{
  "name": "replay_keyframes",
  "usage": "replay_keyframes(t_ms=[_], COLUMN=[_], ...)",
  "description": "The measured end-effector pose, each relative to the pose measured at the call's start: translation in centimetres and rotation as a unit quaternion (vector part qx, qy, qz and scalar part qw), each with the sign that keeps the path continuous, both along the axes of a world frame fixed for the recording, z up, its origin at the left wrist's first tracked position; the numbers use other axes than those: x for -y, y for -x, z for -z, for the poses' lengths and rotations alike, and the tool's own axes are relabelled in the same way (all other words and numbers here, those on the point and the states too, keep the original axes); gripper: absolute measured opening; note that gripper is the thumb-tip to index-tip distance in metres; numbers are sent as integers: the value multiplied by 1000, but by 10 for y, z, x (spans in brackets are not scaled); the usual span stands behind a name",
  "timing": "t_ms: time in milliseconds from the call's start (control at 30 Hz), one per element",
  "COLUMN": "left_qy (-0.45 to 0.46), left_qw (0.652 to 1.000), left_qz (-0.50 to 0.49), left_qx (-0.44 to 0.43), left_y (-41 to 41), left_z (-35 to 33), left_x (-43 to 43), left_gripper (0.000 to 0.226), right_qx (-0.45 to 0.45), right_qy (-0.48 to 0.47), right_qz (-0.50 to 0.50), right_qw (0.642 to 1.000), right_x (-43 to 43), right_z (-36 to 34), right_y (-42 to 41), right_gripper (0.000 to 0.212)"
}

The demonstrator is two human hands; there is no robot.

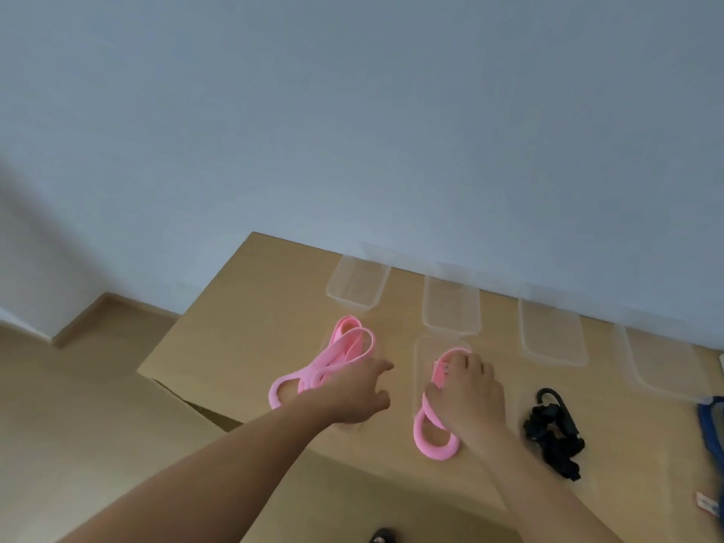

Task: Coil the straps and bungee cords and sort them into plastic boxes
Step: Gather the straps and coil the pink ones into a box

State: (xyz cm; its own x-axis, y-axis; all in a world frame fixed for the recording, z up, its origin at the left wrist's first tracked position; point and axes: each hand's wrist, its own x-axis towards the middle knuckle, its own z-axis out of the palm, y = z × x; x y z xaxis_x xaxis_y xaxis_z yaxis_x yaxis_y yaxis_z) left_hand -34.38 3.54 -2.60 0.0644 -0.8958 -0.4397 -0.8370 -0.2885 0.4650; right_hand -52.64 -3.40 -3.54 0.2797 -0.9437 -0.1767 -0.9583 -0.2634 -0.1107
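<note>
On the tan table [235,346], your right hand [466,397] gripped a coiled pink strap [435,444] inside a clear box [421,356], while your left hand [360,389] hovered loose-fingered over a second pink strap [348,342]

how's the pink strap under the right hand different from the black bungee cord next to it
Colour: the right pink strap is pink, the black bungee cord black. Shape: the strap is a smooth flat band in open loops; the cord is bunched up, with a hook at its far end. State: the right hand grips the strap; nothing touches the cord. Both lie on the table, side by side.
</note>
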Motion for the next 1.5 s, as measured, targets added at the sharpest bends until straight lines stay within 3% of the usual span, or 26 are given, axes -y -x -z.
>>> replay_keyframes(t_ms=[100,233,400,600,833,1067,1167,1500], left_qy=[43,57,112,188,210,209,191,130], left_qw=[997,985,943,830,690,578,545,414], left_qz=[-65,-162,-312,-514,-680,-775,-803,-886], left_qx=[2,21,-12,-107,-131,-149,-147,-165], left_y=[-44,-124,-218,-270,-272,-285,-307,-457], left_z=[-18,-45,-78,-70,-39,-6,9,83], left_x=[-28,-103,-244,-427,-589,-679,-708,-784], left_gripper=[59,58,56,50,39,23,27,28], right_qx=[32,13,82,127,101,56,38,-31], right_qy=[-16,-60,-116,-165,-227,-268,-295,-362], right_qz=[-104,-233,-311,-434,-551,-635,-648,-667], right_qw=[994,971,940,877,796,723,701,651], right_x=[-15,-57,-153,-300,-428,-503,-527,-632], right_z=[-23,-49,-85,-92,-79,-51,-28,65], right_y=[-52,-145,-269,-368,-426,-493,-536,-742], right_gripper=[42,56,64,66,63,61,60,50])
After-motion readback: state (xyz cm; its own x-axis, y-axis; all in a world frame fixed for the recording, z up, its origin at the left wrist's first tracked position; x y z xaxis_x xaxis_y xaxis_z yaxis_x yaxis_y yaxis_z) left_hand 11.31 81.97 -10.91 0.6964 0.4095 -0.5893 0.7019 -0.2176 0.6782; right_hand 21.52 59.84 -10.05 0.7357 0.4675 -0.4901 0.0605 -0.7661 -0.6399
